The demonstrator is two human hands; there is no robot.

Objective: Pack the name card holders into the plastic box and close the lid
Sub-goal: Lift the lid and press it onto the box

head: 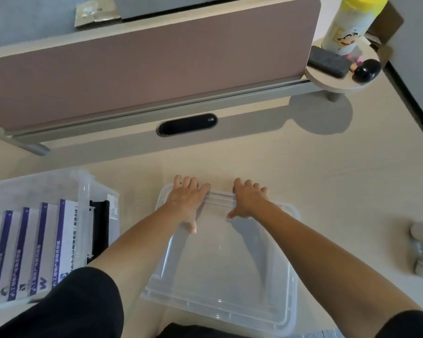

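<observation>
1. Plastic box (47, 184), clear, at 9 o'clock on the counter (327, 179). It holds a row of name card holders (42, 247), white with purple bands, leaning side by side. A black item lies at the box's right end.
2. Lid (220, 276), clear with rounded corners, lies flat at 6 o'clock, just beside the box.
3. Left grip (188, 198) and right grip (248, 200): fingers curled over the lid's far rim at 12 o'clock, thumbs on its top face. The two grips are near each other.

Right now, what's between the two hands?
Head view: only the far rim of the box, running from left hand to right hand. Nothing else there.
</observation>
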